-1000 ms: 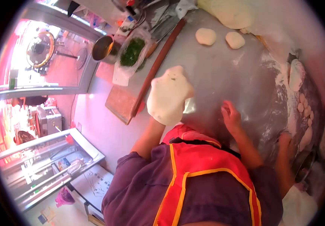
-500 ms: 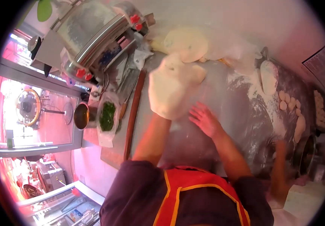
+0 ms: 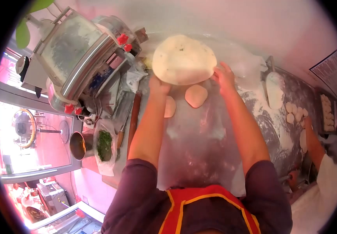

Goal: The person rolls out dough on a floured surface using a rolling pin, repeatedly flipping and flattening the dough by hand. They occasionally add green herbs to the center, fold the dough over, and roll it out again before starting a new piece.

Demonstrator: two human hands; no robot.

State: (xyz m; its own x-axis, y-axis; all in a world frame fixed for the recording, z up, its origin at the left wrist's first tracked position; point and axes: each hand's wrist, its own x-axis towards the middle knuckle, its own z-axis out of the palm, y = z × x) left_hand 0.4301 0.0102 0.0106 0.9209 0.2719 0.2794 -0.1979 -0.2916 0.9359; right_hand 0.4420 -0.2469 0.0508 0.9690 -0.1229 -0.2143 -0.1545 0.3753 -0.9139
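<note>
A large flat round of dough (image 3: pixel 184 60), flecked with a few dark specks, is stretched out at the back of the worktop. My left hand (image 3: pixel 160 86) is at its lower left edge, fingers mostly hidden beneath the sheet. At the right edge, my right hand (image 3: pixel 224 76) grips the rim between thumb and fingers. Just below the sheet lies a smaller dough disc (image 3: pixel 196 96). Another small disc (image 3: pixel 170 107) shows partly behind my left forearm.
A dough-rolling machine (image 3: pixel 80 58) stands at left. Nearby are a wooden rolling pin (image 3: pixel 135 117), a bag of chopped greens (image 3: pixel 104 146) and a metal pot (image 3: pixel 80 145). At right, a co-worker's hand (image 3: pixel 308 124) reaches toward dough balls (image 3: pixel 293 111) beside a floured metal scoop (image 3: pixel 274 89).
The dough sheet, earlier draped over my left hand, is now spread wide farther back. My right hand has moved up to its edge. The co-worker's arm has moved toward the dough balls.
</note>
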